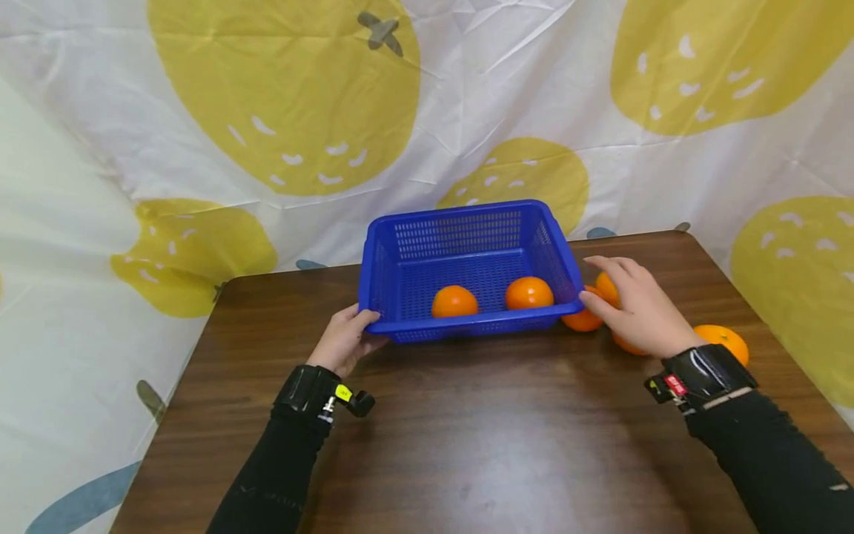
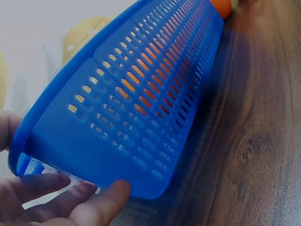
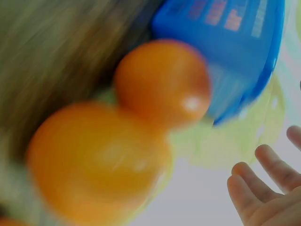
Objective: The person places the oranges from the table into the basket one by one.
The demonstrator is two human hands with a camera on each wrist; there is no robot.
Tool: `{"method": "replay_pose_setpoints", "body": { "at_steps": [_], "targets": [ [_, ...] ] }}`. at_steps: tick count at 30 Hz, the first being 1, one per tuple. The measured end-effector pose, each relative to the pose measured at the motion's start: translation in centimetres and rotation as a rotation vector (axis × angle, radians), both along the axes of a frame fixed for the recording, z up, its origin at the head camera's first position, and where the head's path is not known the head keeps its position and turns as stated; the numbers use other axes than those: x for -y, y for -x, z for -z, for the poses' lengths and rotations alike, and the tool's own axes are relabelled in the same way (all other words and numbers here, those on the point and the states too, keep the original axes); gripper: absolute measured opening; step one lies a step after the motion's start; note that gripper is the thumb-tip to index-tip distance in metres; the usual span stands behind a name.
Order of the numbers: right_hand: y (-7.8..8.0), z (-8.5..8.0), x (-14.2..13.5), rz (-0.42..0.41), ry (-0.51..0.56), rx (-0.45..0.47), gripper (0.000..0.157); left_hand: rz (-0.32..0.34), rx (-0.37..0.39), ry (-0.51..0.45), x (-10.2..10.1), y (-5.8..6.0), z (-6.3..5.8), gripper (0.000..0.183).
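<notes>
Orange [image 1: 606, 288] — partly hidden behind the right grip [image 1: 639, 311].

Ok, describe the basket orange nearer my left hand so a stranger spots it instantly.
On the brown wooden table, find the blue basket. Inside, towards the near side, sits the orange. It is closer to the left hand than the other orange in there.

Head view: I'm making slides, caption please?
Left hand grips a blue rectangular plastic basket holding two round orange fruits.
</notes>
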State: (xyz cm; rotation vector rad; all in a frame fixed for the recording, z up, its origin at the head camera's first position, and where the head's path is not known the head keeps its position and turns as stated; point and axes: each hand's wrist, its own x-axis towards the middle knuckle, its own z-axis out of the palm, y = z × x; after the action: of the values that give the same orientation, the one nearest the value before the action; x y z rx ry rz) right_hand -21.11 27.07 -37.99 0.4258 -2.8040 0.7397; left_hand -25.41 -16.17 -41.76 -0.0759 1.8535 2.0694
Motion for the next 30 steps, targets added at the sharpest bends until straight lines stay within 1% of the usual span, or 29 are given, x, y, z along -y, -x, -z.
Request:
{"method": "replay_pose_setpoints", "body": {
  "at_steps": [4, 6, 10, 14, 17, 20, 25, 30],
  "targets": [
    [-1.8, 0.3, -3.4, 0.074, -0.007, -0.036, 0.061, -0.002, 0.000, 0.002, -0.1, 0.1, 0.1, 0.049],
    [-2.6, 0.5, -5.1, 0.105, -0.019, -0.021, 0.061, -0.005, -0.005, 0.003, -0.1, 0.1, 0.1, 0.048],
    [-3.9, 1.4, -8.0, 0.154, -0.054, 0.070, 0.067, -0.013, -0.009, 0.006, -0.1, 0.1, 0.2, 0.047],
    [-4.7, 3.1, -10.1, 0.186, -0.105, 0.164, 0.074, -0.010, -0.001, 0.021, -0.1, 0.0, 0.2, 0.047],
    [-5.3, 4.5, -11.0, 0.201, -0.121, 0.202, 0.078, -0.007, 0.005, 0.028, -0.2, 0.0, 0.2, 0.047],
    [-5.6, 5.4, -11.4, 0.219, -0.119, 0.209, 0.079, -0.008, -0.002, 0.025, -0.2, 0.0, 0.2, 0.047],
    [-5.8, 6.1, -11.8, 0.248, -0.120, 0.190, 0.079, -0.009, -0.009, 0.018, -0.1, 0.0, 0.0, 0.046],
    [-6.1, 6.4, -11.8, 0.263, -0.112, 0.207, 0.082, 0.000, -0.015, 0.011, -0.2, 0.0, 0.0, 0.047]
  ]
}}
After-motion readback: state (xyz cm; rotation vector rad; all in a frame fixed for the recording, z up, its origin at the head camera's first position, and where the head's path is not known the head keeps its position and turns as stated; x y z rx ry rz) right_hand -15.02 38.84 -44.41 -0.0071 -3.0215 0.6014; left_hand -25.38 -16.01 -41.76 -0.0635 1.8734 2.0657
